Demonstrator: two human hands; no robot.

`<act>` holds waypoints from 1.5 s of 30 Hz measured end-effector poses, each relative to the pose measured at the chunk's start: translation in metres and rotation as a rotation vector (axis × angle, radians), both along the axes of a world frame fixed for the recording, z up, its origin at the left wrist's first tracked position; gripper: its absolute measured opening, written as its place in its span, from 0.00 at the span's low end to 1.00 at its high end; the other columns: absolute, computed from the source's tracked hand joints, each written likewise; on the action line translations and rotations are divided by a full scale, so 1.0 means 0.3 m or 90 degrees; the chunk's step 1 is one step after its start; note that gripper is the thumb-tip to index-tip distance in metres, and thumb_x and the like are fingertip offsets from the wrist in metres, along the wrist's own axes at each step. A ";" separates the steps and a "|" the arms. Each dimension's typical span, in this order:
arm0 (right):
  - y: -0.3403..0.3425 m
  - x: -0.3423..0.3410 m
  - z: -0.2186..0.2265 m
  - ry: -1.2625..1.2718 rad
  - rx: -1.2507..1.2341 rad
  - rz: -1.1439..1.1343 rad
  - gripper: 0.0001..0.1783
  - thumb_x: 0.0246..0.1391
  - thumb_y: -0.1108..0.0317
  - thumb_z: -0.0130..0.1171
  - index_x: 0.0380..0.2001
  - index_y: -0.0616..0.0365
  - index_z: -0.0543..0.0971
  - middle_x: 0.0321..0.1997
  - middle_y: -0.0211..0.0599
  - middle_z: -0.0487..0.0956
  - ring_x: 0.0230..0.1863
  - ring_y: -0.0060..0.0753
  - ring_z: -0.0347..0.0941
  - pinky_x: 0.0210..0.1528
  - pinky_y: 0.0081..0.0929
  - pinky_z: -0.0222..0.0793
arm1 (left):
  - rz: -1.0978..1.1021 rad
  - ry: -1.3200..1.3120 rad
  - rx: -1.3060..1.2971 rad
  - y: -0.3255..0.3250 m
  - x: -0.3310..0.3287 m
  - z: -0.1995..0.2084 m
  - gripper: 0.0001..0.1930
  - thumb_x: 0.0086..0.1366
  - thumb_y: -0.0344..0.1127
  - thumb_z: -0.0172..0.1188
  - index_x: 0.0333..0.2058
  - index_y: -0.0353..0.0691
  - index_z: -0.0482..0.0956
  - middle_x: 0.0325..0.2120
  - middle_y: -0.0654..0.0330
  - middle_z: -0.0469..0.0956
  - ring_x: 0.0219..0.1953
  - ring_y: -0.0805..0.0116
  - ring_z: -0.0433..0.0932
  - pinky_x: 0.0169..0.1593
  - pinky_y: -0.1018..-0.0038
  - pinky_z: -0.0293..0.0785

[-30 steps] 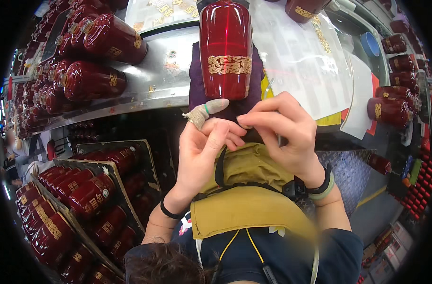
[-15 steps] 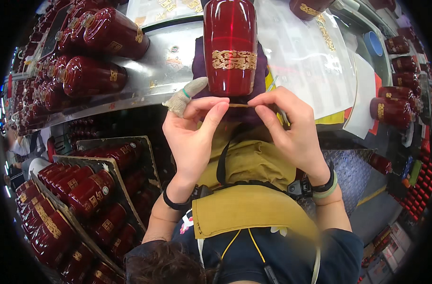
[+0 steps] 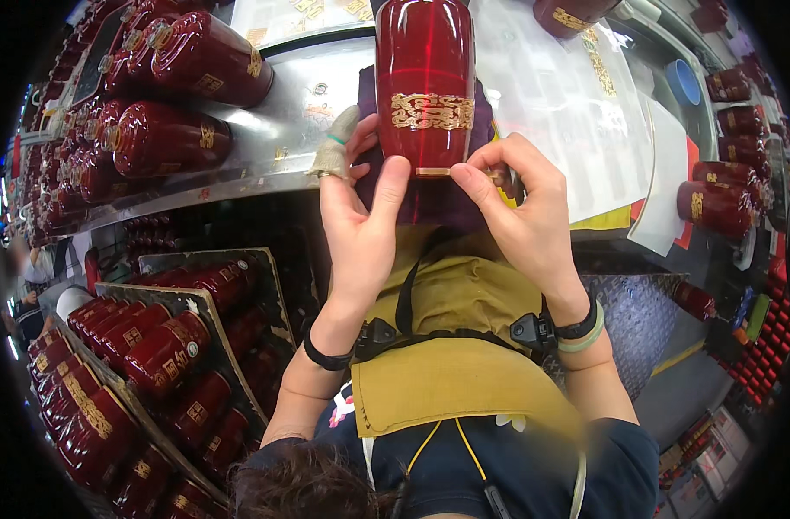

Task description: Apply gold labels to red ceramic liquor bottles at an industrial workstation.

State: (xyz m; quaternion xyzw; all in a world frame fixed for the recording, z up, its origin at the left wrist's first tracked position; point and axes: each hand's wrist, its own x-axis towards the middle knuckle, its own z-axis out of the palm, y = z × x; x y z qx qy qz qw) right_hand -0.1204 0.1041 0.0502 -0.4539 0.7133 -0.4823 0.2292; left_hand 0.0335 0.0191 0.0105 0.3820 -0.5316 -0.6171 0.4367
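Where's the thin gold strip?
In the head view, the gold strip is above centre, at the near end of the red bottle, between left hand and right hand.

A person's right hand (image 3: 533, 212) pinches one end of a thin gold strip (image 3: 433, 172) at the near end of a big red bottle (image 3: 425, 52), which lies on purple cloth (image 3: 369, 95) atop a metal surface (image 3: 278, 130). At the bottle's near left, the left hand (image 3: 360, 238), one finger in a pale cover (image 3: 333, 156), spreads apart. Smaller-looking bottles (image 3: 174, 143) crowd left of the big bottle; white sheets (image 3: 542, 121) lie right of it.
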 end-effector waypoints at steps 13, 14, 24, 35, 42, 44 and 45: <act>0.000 0.014 -0.014 0.005 -0.006 -0.018 0.08 0.54 0.70 0.71 0.30 0.62 0.81 0.27 0.36 0.76 0.29 0.31 0.73 0.32 0.28 0.68 | -0.047 -0.086 -0.068 -0.002 0.000 0.000 0.33 0.67 0.37 0.67 0.67 0.34 0.65 0.59 0.54 0.74 0.62 0.66 0.71 0.64 0.65 0.60; 0.001 0.014 -0.015 0.009 -0.008 -0.020 0.08 0.54 0.70 0.72 0.30 0.61 0.81 0.27 0.35 0.76 0.28 0.30 0.72 0.32 0.28 0.67 | -0.047 -0.067 -0.042 0.000 0.001 0.001 0.33 0.67 0.37 0.67 0.67 0.34 0.65 0.59 0.54 0.74 0.62 0.66 0.71 0.64 0.65 0.60; 0.002 0.022 -0.010 -0.001 0.001 -0.034 0.08 0.54 0.70 0.72 0.29 0.60 0.82 0.27 0.32 0.74 0.26 0.25 0.68 0.29 0.25 0.63 | -0.057 -0.093 -0.089 0.000 0.002 -0.018 0.34 0.67 0.37 0.67 0.67 0.32 0.65 0.58 0.53 0.74 0.61 0.66 0.71 0.64 0.66 0.59; 0.001 0.024 -0.018 0.001 0.000 -0.037 0.08 0.54 0.70 0.72 0.29 0.61 0.82 0.27 0.32 0.74 0.26 0.25 0.68 0.29 0.25 0.64 | -0.062 -0.073 -0.073 0.005 0.000 -0.017 0.32 0.70 0.36 0.64 0.67 0.31 0.64 0.59 0.51 0.73 0.62 0.65 0.70 0.66 0.66 0.58; -0.003 0.024 -0.020 -0.003 -0.013 -0.040 0.08 0.54 0.70 0.72 0.29 0.60 0.82 0.26 0.31 0.73 0.26 0.25 0.67 0.29 0.26 0.63 | -0.058 -0.081 -0.075 0.005 0.000 -0.019 0.33 0.69 0.37 0.65 0.67 0.32 0.64 0.59 0.52 0.74 0.62 0.66 0.70 0.66 0.67 0.58; -0.002 0.024 -0.018 -0.002 -0.011 -0.040 0.08 0.54 0.70 0.72 0.29 0.60 0.82 0.26 0.31 0.73 0.26 0.25 0.67 0.29 0.26 0.63 | -0.058 -0.084 -0.079 0.006 -0.001 -0.020 0.32 0.69 0.37 0.65 0.67 0.32 0.64 0.59 0.52 0.74 0.62 0.66 0.70 0.66 0.67 0.58; -0.002 0.024 -0.018 -0.001 -0.010 -0.039 0.08 0.54 0.70 0.72 0.29 0.60 0.82 0.26 0.31 0.73 0.26 0.26 0.67 0.29 0.26 0.63 | -0.055 -0.084 -0.080 0.006 -0.001 -0.021 0.32 0.69 0.37 0.65 0.67 0.32 0.65 0.59 0.52 0.74 0.62 0.66 0.70 0.66 0.67 0.58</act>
